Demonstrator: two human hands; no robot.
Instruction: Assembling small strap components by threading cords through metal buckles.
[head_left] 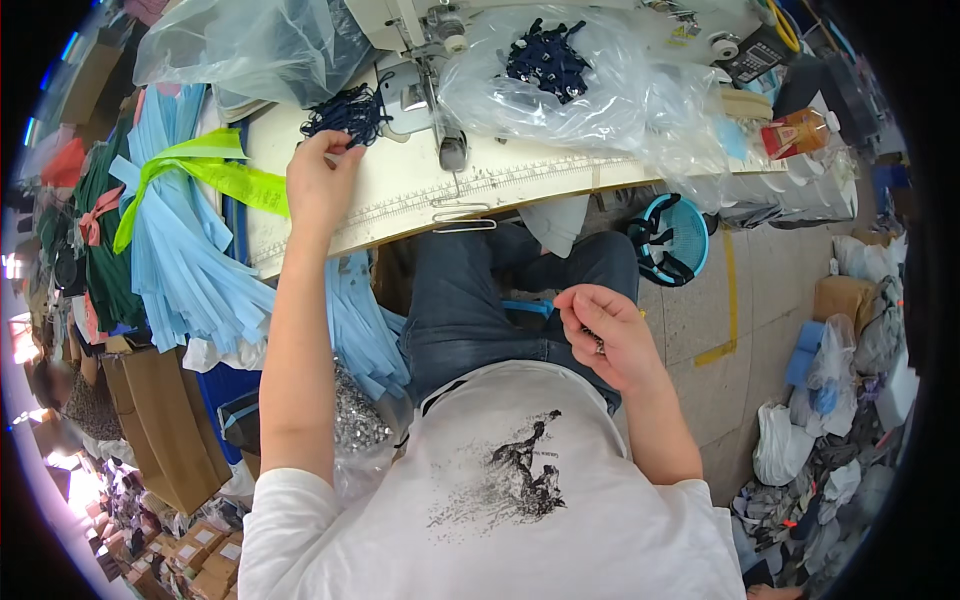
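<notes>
My left hand point(323, 175) is at the left of the sewing table, its thumb and fingers pinched together beside a tangled pile of navy cords point(350, 112). A small dark bit shows at its fingertips, too small to name. Over my lap, away from the table, my right hand point(612, 340) is curled closed. Something small and dark shows under its fingers, mostly hidden. A sewing machine point(430, 85) stands just right of the cord pile. Farther right, navy pieces with small shiny parts point(547, 62) lie on a clear plastic bag point(620, 100).
Light blue strips point(190, 230) tied with a neon yellow band point(205, 170) hang at the table's left. A wire clip point(463, 218) sits at the front edge. A blue basket point(675, 240) stands on the floor; an orange drink bottle point(800, 134) lies at the right.
</notes>
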